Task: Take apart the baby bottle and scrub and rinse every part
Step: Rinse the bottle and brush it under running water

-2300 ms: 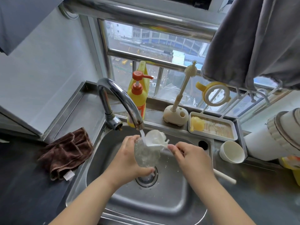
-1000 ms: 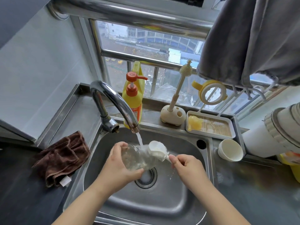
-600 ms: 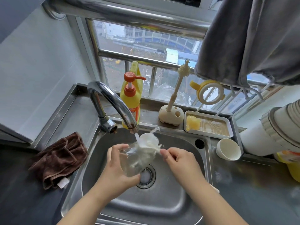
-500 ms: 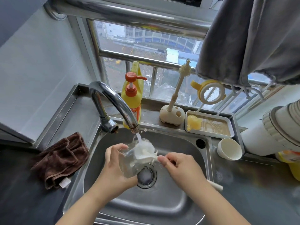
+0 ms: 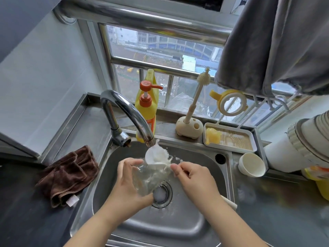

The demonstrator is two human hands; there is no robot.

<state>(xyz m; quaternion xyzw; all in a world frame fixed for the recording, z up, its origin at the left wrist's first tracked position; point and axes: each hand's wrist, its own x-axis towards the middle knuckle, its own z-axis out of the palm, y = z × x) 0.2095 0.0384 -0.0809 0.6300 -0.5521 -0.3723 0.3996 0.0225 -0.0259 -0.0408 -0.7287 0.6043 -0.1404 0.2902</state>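
Left hand wrapped round clear bottle at frame centre, under faucet. Right hand pinching white brush at bottle mouth.

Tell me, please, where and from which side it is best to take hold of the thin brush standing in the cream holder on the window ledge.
Grip the thin brush on its bare stem, just above the cream holder, coming from the sink side. The stem leans right toward the window, its bristle tip is soft, and the window bars close off the back.
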